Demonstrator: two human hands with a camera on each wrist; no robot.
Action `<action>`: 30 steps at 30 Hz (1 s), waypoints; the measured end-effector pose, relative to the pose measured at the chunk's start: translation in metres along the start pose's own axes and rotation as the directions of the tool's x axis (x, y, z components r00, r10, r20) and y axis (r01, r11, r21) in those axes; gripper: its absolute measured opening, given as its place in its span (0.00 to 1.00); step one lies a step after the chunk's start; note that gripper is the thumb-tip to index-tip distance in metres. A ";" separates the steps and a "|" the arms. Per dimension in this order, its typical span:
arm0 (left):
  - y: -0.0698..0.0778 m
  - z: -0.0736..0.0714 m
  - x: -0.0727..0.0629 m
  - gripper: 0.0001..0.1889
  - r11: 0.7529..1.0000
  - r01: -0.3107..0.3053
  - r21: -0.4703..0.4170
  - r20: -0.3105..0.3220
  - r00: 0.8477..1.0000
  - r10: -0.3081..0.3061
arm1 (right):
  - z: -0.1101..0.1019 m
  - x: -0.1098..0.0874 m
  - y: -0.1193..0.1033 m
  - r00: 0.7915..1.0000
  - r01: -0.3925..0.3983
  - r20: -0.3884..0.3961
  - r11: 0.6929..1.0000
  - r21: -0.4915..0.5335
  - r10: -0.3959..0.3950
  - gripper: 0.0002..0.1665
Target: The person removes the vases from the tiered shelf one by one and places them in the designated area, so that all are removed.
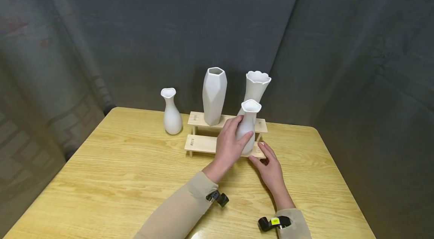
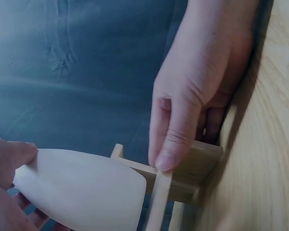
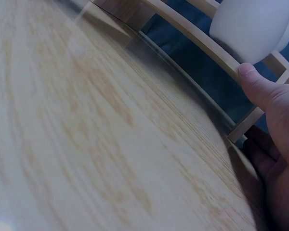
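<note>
My left hand (image 1: 229,145) grips a white vase (image 1: 250,119) with a wavy rim, thumb on the near side of its body. The vase stands upright over the right part of the lower step (image 1: 202,143) of a two-step wooden stand (image 2: 159,199). At the right end of that step my right hand (image 1: 272,173) pinches the board, its thumb (image 3: 250,74) on the front edge and the other fingers round the end. On the upper step are a tall faceted vase (image 1: 214,98) and, behind the gripped one, a vase with a scalloped rim (image 1: 255,89), partly hidden.
A second small white vase (image 1: 172,118) with a wavy rim stands on the wooden table (image 1: 118,167), left of the stand. Dark grey curtains (image 1: 176,24) hang close behind the table's back edge and along both sides.
</note>
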State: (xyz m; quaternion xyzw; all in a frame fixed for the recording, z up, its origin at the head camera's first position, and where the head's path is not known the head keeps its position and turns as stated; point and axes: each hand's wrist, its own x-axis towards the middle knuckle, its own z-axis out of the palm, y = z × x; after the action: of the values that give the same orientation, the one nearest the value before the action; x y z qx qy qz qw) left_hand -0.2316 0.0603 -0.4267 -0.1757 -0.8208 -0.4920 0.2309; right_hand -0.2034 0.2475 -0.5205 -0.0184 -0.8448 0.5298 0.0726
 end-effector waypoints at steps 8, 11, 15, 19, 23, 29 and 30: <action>0.008 -0.007 0.002 0.32 0.999 -0.029 -0.025 -0.026 0.999 0.028 | -0.001 0.000 0.001 1.000 -0.004 0.001 1.000 -0.002 0.004 0.45; 0.011 -0.010 0.002 0.32 0.999 -0.038 -0.033 -0.032 0.999 0.037 | -0.001 -0.001 0.000 1.000 -0.004 0.003 1.000 -0.004 0.004 0.45; 0.016 -0.015 0.003 0.32 0.998 -0.048 -0.044 -0.041 0.998 0.046 | -0.001 -0.001 0.000 1.000 -0.011 0.001 1.000 -0.004 0.011 0.45; 0.023 -0.021 0.004 0.32 0.996 -0.061 -0.060 -0.054 0.997 0.058 | -0.001 -0.002 0.000 1.000 -0.013 -0.003 1.000 0.001 0.013 0.44; 0.030 -0.029 0.005 0.31 0.995 -0.064 -0.080 -0.072 0.996 0.059 | -0.001 -0.002 0.000 1.000 -0.006 -0.001 1.000 0.008 0.006 0.44; 0.035 -0.039 0.004 0.31 0.992 -0.080 -0.097 -0.094 0.993 0.071 | -0.001 -0.001 0.001 1.000 0.015 0.002 1.000 0.007 -0.015 0.44; 0.036 -0.041 0.003 0.31 0.991 -0.085 -0.100 -0.096 0.993 0.076 | -0.001 -0.001 0.001 1.000 0.018 0.001 1.000 0.006 -0.018 0.44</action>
State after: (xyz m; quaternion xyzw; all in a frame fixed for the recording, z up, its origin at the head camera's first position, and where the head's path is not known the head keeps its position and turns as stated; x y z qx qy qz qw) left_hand -0.2076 0.0398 -0.3821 -0.1976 -0.7748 -0.5319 0.2786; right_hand -0.2026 0.2487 -0.5215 -0.0106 -0.8434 0.5316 0.0771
